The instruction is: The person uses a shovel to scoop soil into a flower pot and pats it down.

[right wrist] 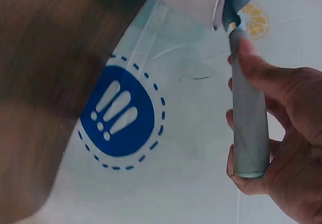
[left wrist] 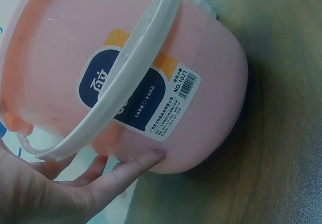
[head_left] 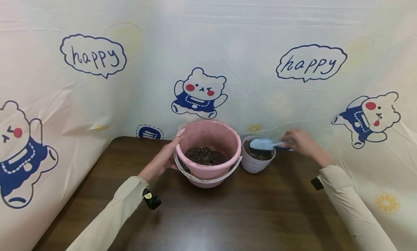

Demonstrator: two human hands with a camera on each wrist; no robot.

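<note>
My left hand point(head_left: 164, 158) grips the left side of a pink bucket point(head_left: 211, 131), its thumb at the rim and its fingers spread along the outer wall. Dark soil point(head_left: 205, 155) lies inside the bucket. A white handle point(left wrist: 136, 53) hangs down across the bucket's front. In the head view my right hand point(head_left: 303, 144) holds a light blue trowel point(head_left: 262, 144) above a small whitish pot point(head_left: 255, 166). The pot contains dark soil and stands close to the bucket's right. The right wrist view shows my fingers wrapped around the trowel's grey grip point(right wrist: 250, 113).
Both containers stand near the back of a dark wooden table point(head_left: 208, 218). A pale curtain point(head_left: 247, 34) printed with bears and lettering hangs behind and along both sides. Labels point(left wrist: 146, 103) are stuck on the bucket's outer wall.
</note>
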